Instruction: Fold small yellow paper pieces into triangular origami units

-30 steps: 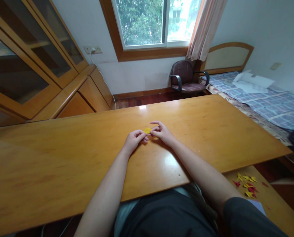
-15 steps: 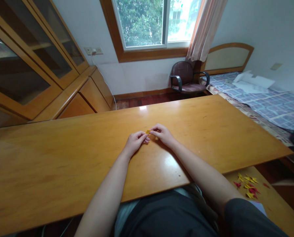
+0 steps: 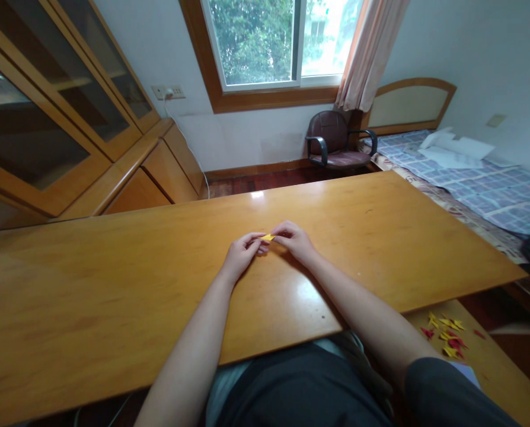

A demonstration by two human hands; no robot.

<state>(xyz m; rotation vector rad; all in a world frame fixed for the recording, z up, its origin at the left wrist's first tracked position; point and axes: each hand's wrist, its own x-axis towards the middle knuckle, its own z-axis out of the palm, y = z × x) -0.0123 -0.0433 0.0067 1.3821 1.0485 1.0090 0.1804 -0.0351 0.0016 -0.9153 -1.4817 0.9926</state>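
A small piece of folded yellow paper [image 3: 268, 237] is held between my two hands, just above the table's middle. My left hand [image 3: 243, 254] pinches its left end, fingers closed. At its right end, the thumb and fingers of my right hand [image 3: 294, 242] close on it too. The paper's fine folds are too small to make out, and its ends are hidden by my fingertips.
The wooden table [image 3: 114, 284] spreads under both forearms. Lower right, several yellow and red folded paper pieces [image 3: 452, 338] lie on a lower wooden surface [image 3: 505, 367], near some pale paper [image 3: 467, 373]. A chair [image 3: 336, 142] and a bed [image 3: 482, 184] stand beyond.
The yellow paper has turned in my fingers: it showed a small flat face before and now looks longer and pointed, lying sideways. Both hands stay in nearly the same place.
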